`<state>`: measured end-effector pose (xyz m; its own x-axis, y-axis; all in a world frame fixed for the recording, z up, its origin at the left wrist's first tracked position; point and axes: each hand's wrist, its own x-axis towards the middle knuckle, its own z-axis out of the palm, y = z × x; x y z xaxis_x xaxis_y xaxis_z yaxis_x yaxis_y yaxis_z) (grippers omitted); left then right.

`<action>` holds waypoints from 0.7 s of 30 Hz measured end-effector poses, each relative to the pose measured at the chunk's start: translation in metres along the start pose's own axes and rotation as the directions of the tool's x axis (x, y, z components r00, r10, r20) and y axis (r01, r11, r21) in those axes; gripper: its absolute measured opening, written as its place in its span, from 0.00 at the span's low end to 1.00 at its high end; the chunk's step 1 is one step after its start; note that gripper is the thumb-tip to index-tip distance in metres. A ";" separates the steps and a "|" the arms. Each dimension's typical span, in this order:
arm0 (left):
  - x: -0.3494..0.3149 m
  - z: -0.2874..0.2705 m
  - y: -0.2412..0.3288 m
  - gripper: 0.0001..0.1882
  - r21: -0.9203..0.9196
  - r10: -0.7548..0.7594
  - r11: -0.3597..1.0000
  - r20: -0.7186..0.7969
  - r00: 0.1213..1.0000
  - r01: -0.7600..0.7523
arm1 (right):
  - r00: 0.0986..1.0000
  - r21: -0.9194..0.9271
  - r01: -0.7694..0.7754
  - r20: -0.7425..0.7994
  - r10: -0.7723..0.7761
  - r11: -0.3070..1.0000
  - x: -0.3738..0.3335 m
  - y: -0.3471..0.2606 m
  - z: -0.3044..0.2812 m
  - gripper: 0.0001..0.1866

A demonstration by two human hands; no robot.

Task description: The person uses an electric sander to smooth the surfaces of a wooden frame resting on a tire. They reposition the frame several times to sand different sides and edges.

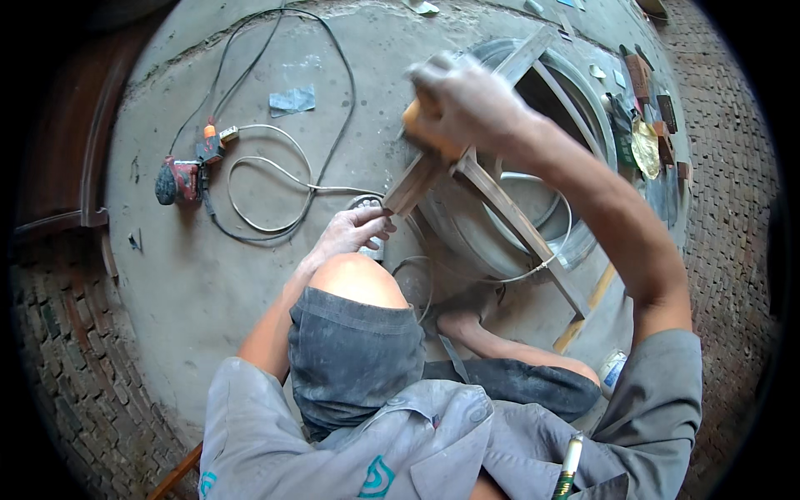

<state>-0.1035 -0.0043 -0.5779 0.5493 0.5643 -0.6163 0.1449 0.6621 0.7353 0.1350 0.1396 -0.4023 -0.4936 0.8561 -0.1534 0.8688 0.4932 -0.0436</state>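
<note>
My right hand (467,92), coated in pale dust and slightly blurred, is closed over an orange-yellow hand tool (448,147). That tool sits against the upper side of a wooden frame (508,210) made of joined narrow bars. The hand hides most of the tool, so its exact kind does not show. My left hand (354,229) pinches the near left end of the frame, beside my raised knee. Under the frame lies a large grey ring (604,121) that looks like a tyre, with a pale cable (569,221) looped over it.
A red and black power tool (179,182) lies on the concrete floor at left, near coiled cables (350,92). A blue scrap (292,101) lies beyond. Wooden blocks (638,77) and a gold-coloured wrapper (645,148) are at far right. A yellowish stick (583,317) is near my leg.
</note>
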 end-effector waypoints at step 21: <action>0.021 -0.002 -0.009 0.25 -0.392 0.101 0.916 0.016 0.995 -0.087 | 0.936 0.291 -0.135 -0.276 0.218 0.947 -0.075 -0.064 0.027 0.20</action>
<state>-0.0949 0.0026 -0.5985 0.5742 0.6206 -0.5340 -0.2382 0.7506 0.6163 0.1177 0.0395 -0.4150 -0.2834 0.9516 0.1191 0.9005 0.3068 -0.3083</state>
